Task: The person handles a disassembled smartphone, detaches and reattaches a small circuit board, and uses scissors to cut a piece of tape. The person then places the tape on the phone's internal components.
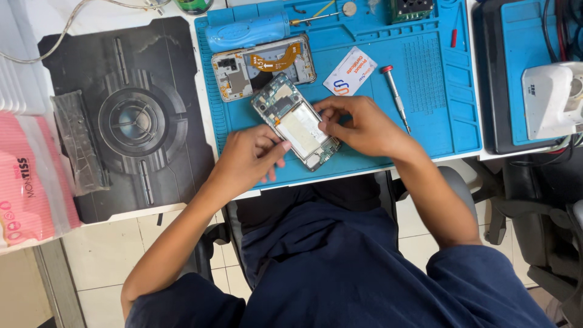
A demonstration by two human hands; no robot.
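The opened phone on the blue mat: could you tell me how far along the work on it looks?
Done: the back section lies apart above the opened phone, its boards and battery exposed. In hand: the left hand steadies its lower edge while the right hand presses fingertips on the battery. Left: the screwdriver lies unused, and the halves remain apart.

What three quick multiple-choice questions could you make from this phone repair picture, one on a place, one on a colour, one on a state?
1. Where does the red-capped screwdriver lie?
A. on the blue mat
B. on the floor
C. on the dark mat

2. What colour is the mat under the hands?
A. pink
B. blue
C. green

3. What state is the held phone in?
A. sealed
B. boxed
C. opened, insides showing

Answers: 1 A, it rests right of the right hand. 2 B, blue shows around the left hand. 3 C, battery and boards are exposed.
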